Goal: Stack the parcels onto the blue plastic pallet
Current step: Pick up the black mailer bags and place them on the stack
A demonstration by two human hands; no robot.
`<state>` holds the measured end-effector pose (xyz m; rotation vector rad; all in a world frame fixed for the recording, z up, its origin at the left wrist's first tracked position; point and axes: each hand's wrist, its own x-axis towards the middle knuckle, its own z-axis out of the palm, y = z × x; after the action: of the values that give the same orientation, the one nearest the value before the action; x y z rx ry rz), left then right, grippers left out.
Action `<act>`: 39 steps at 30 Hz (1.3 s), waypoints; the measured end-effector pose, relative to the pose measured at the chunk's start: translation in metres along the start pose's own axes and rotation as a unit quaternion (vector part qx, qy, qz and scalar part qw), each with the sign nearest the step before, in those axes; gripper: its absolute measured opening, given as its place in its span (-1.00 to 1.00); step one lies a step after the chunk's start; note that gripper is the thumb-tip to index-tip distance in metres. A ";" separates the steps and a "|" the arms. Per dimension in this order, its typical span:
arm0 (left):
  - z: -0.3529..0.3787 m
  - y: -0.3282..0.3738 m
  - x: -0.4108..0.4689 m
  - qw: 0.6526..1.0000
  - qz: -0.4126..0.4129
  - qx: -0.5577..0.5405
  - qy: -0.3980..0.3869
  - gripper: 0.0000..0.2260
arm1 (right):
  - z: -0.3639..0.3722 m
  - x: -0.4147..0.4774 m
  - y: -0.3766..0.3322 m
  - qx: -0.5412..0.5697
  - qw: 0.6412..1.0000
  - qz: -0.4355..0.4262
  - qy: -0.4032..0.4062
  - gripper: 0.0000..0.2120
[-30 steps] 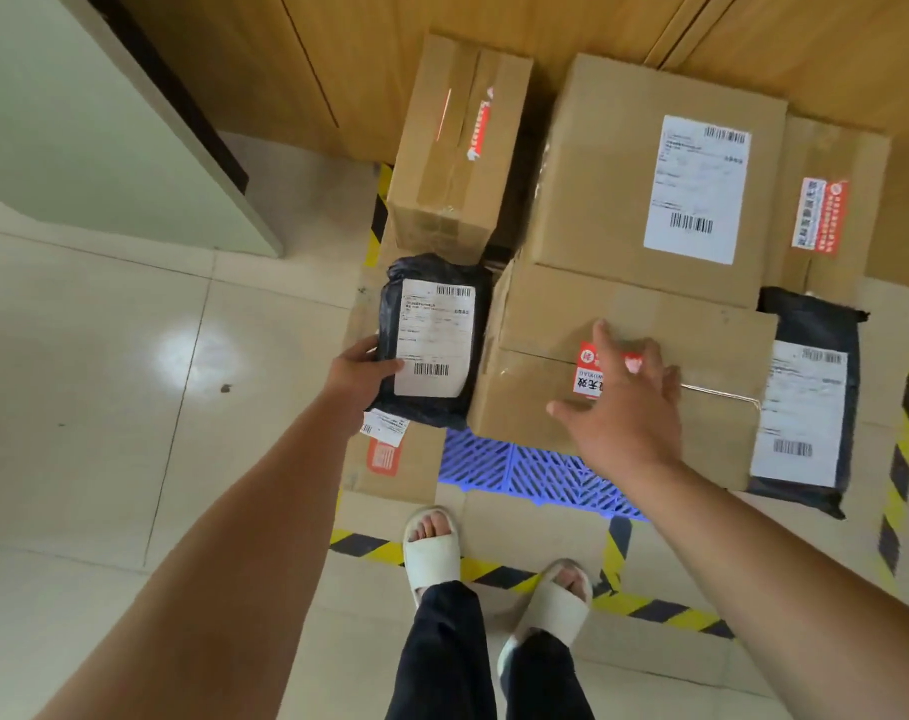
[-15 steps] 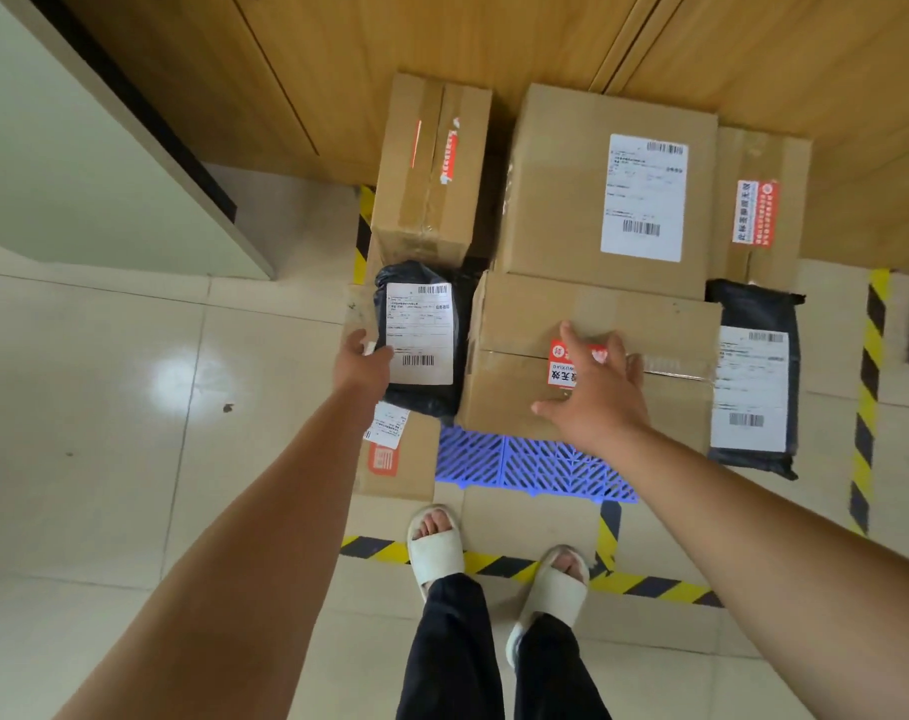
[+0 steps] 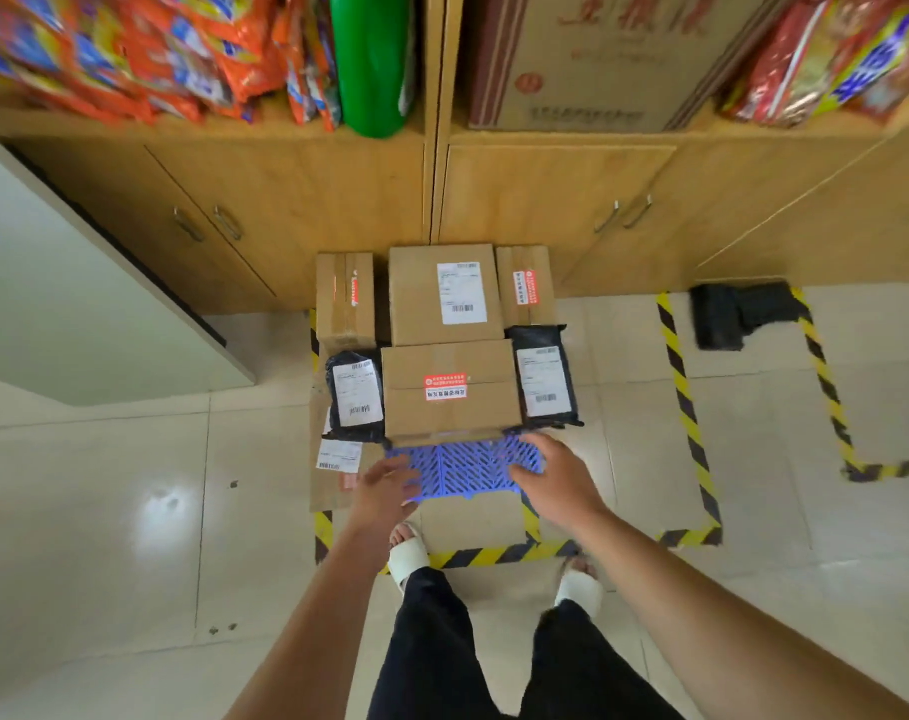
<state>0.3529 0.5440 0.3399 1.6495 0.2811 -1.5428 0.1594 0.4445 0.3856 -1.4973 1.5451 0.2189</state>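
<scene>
My left hand (image 3: 387, 483) and right hand (image 3: 556, 478) hover empty, fingers spread, above the blue pallet (image 3: 468, 470); a black parcel (image 3: 738, 314) lies well right.

Cardboard and black-bagged parcels (image 3: 450, 389) crowd the blue pallet (image 3: 465, 467) (front strip bare).
</scene>
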 end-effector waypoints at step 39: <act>0.791 -0.090 -0.075 0.874 0.102 0.399 -0.259 -0.80 | -0.539 -0.010 0.465 0.552 0.750 0.178 0.316 -0.89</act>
<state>-0.2894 0.0823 0.4571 1.6656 -0.9063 -1.9903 -0.5009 0.1911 0.4701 -0.2805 1.9076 -0.9554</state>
